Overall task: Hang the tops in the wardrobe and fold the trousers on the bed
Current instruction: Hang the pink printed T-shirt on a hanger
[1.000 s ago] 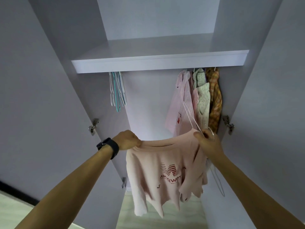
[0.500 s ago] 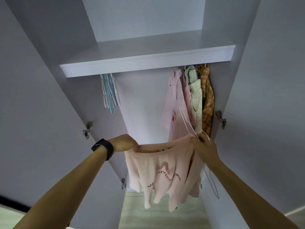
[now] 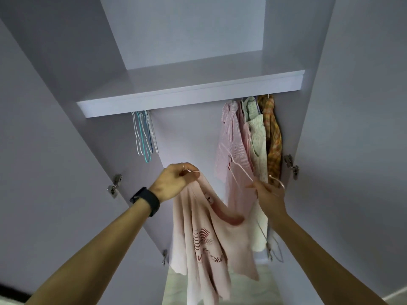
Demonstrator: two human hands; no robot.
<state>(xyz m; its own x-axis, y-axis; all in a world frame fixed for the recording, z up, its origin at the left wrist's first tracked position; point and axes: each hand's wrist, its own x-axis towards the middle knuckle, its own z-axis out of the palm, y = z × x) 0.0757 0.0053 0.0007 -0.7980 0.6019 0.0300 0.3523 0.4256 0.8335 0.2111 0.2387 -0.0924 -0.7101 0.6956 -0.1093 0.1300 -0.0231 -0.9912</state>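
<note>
So left hand (image 3: 176, 181) pinches the pale pink printed tee (image 3: 198, 234), right hand (image 3: 267, 194) grips a thin pink wire hanger (image 3: 240, 170); threading's probably next.

A broad black band (image 3: 146, 201) with a dark, smooth face wraps the left wrist. A thin pale ring (image 3: 183, 166) circles one finger of the left grip (image 3: 174, 183). The left forearm (image 3: 99, 245) and right forearm (image 3: 319, 249) are bare.

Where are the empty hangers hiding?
In the head view, the empty hangers hang under the shelf at the wardrobe's left, above the left hand.
</note>
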